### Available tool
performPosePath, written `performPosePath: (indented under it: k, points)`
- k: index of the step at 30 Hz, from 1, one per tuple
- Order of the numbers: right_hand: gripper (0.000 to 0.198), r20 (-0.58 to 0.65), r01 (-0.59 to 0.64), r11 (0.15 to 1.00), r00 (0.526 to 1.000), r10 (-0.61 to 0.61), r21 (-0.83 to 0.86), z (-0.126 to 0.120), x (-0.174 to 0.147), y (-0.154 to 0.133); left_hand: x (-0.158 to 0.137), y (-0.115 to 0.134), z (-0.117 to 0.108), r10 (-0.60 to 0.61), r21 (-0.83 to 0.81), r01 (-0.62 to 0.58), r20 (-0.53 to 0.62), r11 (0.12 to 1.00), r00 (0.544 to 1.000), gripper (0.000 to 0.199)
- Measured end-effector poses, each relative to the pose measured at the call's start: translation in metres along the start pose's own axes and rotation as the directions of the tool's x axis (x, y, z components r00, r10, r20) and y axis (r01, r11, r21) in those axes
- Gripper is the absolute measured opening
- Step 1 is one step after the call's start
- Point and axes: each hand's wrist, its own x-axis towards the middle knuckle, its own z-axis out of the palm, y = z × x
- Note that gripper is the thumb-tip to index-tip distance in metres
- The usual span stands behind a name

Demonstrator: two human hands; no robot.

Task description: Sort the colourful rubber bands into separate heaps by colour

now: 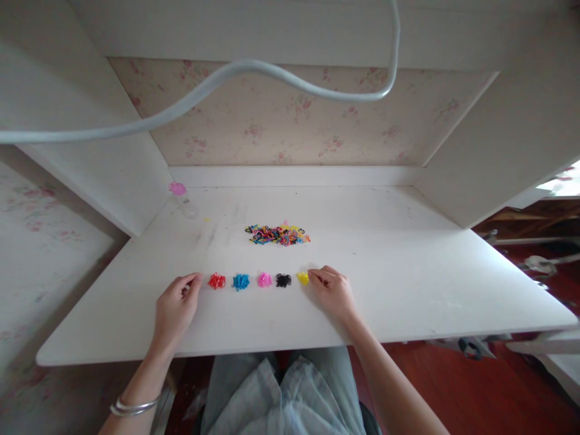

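Small rubber bands lie in a row of colour-sorted piles: red [217, 281], blue [241, 281], pink [264, 280], black [284, 280] and yellow [303, 278]. Behind the row is a long heap of mixed-colour rubber bands [277, 234]. My right hand [332, 292] has its fingertips pinched at the right edge of the yellow pile; whatever is between them is hidden. Just left of the red pile, my left hand [177, 302] rests near the desk with thumb and fingertips pressed together. Anything in that pinch is too small to see.
A clear bottle with a pink cap [178, 189] is at the desk's back left. A tiny yellow bit [206, 220] lies near it. Side panels and a back ledge enclose the white desk [408, 272]. A white cable [272, 69] crosses the upper view.
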Motion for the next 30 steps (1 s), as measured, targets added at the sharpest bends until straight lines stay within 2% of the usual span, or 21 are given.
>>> performPosePath:
  k: [3, 6, 8, 11, 14, 19, 21, 25, 30]
  points:
    - [0.032, -0.030, -0.002, 1.000, 1.000, 0.003, 0.028, -0.001, 0.001, 0.000, -0.004, 0.003, -0.001, 0.102, 0.076, -0.099, -0.041, 0.992, 0.994, 0.036]
    - [0.032, -0.122, -0.035, 0.998, 0.992, 0.042, 0.060, -0.002, 0.002, 0.003, -0.010, 0.012, -0.001, 0.235, 0.175, -0.209, -0.145, 0.962, 0.961, 0.034]
    - [0.033, -0.180, -0.072, 0.993, 0.980, 0.088, 0.095, -0.003, 0.003, 0.004, -0.015, 0.027, 0.001, 0.311, 0.192, -0.282, -0.146, 0.940, 0.939, 0.032]
    - [0.032, -0.212, -0.108, 0.985, 0.968, 0.136, 0.134, -0.004, 0.004, 0.004, -0.022, 0.065, 0.007, 0.426, 0.128, -0.427, 0.040, 0.895, 0.904, 0.028]
    - [0.031, -0.216, -0.118, 0.983, 0.965, 0.148, 0.144, -0.005, 0.005, 0.004, -0.025, 0.112, 0.021, 0.497, 0.095, -0.531, 0.247, 0.842, 0.832, 0.026]
    - [0.031, -0.210, -0.123, 0.979, 0.965, 0.156, 0.161, -0.004, 0.007, 0.006, -0.014, 0.171, 0.067, 0.526, 0.160, -0.645, 0.450, 0.748, 0.722, 0.028]
    - [0.032, -0.207, -0.115, 0.981, 0.968, 0.146, 0.155, -0.004, 0.008, 0.007, -0.007, 0.183, 0.091, 0.513, 0.192, -0.663, 0.493, 0.724, 0.702, 0.028]
    - [0.032, -0.201, -0.091, 0.986, 0.972, 0.118, 0.142, -0.005, 0.010, 0.009, 0.008, 0.195, 0.130, 0.511, 0.208, -0.674, 0.508, 0.709, 0.693, 0.031]
    - [0.030, -0.190, -0.104, 0.981, 0.973, 0.135, 0.163, -0.004, 0.011, 0.010, 0.020, 0.198, 0.156, 0.511, 0.215, -0.686, 0.523, 0.695, 0.682, 0.033]
